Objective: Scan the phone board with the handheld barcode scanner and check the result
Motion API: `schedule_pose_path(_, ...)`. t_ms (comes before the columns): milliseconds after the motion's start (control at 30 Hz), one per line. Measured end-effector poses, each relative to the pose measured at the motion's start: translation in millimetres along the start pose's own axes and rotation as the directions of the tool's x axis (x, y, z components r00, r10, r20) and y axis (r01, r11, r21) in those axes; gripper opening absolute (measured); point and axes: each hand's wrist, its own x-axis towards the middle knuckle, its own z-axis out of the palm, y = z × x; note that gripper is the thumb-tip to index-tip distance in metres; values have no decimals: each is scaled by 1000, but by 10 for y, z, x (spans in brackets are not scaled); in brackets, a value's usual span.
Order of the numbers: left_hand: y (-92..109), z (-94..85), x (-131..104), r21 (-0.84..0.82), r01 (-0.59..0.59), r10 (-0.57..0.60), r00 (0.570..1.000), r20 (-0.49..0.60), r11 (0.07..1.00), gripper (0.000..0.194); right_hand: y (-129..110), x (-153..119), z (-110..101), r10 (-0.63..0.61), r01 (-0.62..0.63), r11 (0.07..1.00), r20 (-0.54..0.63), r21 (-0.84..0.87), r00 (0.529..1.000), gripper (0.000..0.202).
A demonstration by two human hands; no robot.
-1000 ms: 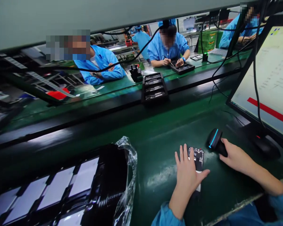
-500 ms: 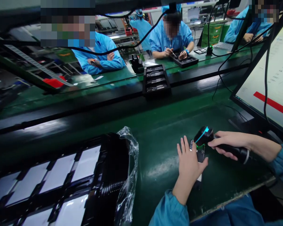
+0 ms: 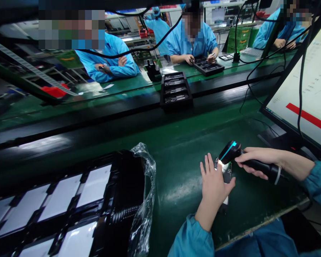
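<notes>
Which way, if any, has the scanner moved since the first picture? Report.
Yes: the scanner's head moved left, away from the monitor, over the opened device.

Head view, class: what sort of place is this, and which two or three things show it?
Probably an electronics assembly workshop: a handheld scanner over an opened phone-like device, a black tray of small parts, and workers in matching blue.

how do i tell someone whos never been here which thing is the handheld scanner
Find the large monitor at the right edge, then look left and down to the green bench. There, the right hand grips the black scanner, its head above a phone-like device partly under the left hand. A bright blue stripe across its head sets it apart from that device.
</notes>
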Motion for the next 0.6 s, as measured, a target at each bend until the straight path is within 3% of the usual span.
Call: schedule_pose_path(600, -5, 14, -15, 22, -8, 8, 1000, -4, 1000, 81, 76, -37, 68, -81, 81, 996, -18, 37, 997, 44)
